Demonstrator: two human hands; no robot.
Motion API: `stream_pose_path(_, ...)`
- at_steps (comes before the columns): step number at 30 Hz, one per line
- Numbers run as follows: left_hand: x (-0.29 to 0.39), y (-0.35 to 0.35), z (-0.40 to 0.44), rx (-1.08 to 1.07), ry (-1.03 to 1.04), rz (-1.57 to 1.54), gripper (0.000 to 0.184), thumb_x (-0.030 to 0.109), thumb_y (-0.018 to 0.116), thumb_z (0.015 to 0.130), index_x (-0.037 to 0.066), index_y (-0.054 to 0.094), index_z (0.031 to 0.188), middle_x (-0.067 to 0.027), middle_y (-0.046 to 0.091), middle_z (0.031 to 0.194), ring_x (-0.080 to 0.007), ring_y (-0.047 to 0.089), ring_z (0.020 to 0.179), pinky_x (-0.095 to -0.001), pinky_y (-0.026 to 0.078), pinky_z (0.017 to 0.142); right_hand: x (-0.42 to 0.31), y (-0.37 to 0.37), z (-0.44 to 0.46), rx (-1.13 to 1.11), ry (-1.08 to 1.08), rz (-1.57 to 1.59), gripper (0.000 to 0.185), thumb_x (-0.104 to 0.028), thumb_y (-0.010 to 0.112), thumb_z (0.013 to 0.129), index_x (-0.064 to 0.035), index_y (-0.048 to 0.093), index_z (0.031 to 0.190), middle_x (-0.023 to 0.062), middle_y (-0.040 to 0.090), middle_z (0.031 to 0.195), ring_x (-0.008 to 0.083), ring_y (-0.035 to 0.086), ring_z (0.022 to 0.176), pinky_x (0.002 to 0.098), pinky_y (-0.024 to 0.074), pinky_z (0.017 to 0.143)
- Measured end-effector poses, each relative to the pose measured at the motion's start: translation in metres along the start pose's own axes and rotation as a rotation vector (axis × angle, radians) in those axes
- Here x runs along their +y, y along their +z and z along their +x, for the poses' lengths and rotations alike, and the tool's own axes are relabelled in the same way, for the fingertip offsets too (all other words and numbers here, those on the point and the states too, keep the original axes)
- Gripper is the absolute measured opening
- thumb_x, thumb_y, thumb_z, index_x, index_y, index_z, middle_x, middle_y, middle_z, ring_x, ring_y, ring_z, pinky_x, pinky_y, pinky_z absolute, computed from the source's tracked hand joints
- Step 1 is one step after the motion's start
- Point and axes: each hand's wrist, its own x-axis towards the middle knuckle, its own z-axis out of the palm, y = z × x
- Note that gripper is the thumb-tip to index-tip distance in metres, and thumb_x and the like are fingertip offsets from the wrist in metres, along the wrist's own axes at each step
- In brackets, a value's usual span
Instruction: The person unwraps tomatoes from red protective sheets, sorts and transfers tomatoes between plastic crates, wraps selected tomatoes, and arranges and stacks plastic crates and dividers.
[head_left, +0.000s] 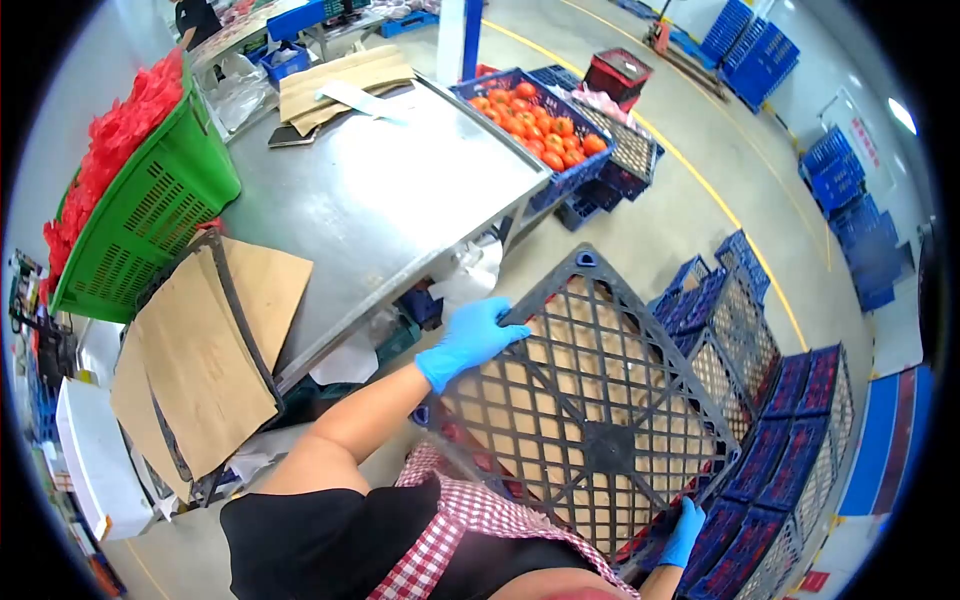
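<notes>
A black lattice crate (608,445), with brown cardboard showing through its grid, is held tilted in front of my body. My left hand (470,340), in a blue glove, grips its upper left edge, the fingers wrapped over the rim. At the lower right corner my right hand (684,533), also blue-gloved, holds the other side, its fingers partly hidden by the crate. Red shows along the crate's lower edge.
Stacked blue and black crates (790,450) stand close on the right. A steel table (350,210) is ahead left, with cardboard (200,350), a green basket (160,210) of red bags and a phone (292,136). Tomatoes (540,128) fill a blue crate beyond its edge.
</notes>
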Motion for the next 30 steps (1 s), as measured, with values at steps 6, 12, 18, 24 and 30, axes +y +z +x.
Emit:
stream_pose_path(6, 0.005, 0.002, -0.067, 0.253, -0.084, -0.042, 0.041, 0.039, 0.069, 0.074, 0.001, 0.063, 0.087, -0.0168, 0.063, 0.075, -0.0280, 0.062, 0.070, -0.0379, 0.047, 0.064, -0.044, 0.001, 0.056, -0.174, -0.130, -0.042, 0.023, -0.019, 0.059, 0.079, -0.0024, 0.053, 0.064, -0.0023, 0.046, 0.056, 0.0077, 0.040, 0.049, 0.0278, 0.0305, 0.045)
stream_pose_path(12, 0.059, -0.010, -0.138, 0.459, -0.231, -0.261, 0.033, 0.030, 0.069, 0.077, -0.001, 0.062, 0.085, -0.0132, 0.062, 0.073, -0.0182, 0.059, 0.068, -0.0335, 0.046, 0.062, -0.095, 0.018, 0.124, -0.360, -0.319, -0.230, 0.031, -0.024, 0.063, 0.077, 0.0039, 0.056, 0.065, 0.0055, 0.052, 0.056, 0.0123, 0.043, 0.052, 0.0341, 0.0355, 0.048)
stream_pose_path(18, 0.029, -0.003, -0.190, 0.749, -0.468, -0.237, 0.028, 0.027, 0.070, 0.077, 0.002, 0.057, 0.073, -0.0035, 0.052, 0.063, -0.0134, 0.049, 0.060, -0.0326, 0.038, 0.055, -0.207, 0.103, 0.151, -0.506, -0.685, -0.511, 0.042, -0.036, 0.058, 0.075, 0.0053, 0.063, 0.079, 0.0209, 0.062, 0.068, 0.0318, 0.062, 0.066, 0.0421, 0.0461, 0.061)
stream_pose_path(24, 0.040, 0.014, -0.175, 0.960, -0.593, -0.446, 0.022, 0.022, 0.065, 0.084, 0.003, 0.056, 0.076, -0.0003, 0.049, 0.066, -0.0105, 0.045, 0.060, -0.0288, 0.036, 0.054, -0.326, 0.245, 0.185, -0.635, -0.948, -0.809, 0.054, -0.047, 0.054, 0.074, 0.0053, 0.065, 0.081, 0.0304, 0.061, 0.085, 0.0429, 0.061, 0.082, 0.0475, 0.0484, 0.074)
stream_pose_path(30, 0.065, 0.000, -0.115, 1.209, -0.432, -0.659, 0.017, 0.022, 0.063, 0.085, 0.006, 0.058, 0.088, 0.0016, 0.053, 0.077, -0.0100, 0.047, 0.071, -0.0288, 0.038, 0.063, -0.447, 0.367, 0.164, -0.533, -1.381, -0.645, 0.053, -0.046, 0.044, 0.081, -0.0017, 0.063, 0.104, 0.0241, 0.062, 0.103, 0.0377, 0.059, 0.098, 0.0441, 0.0471, 0.085)
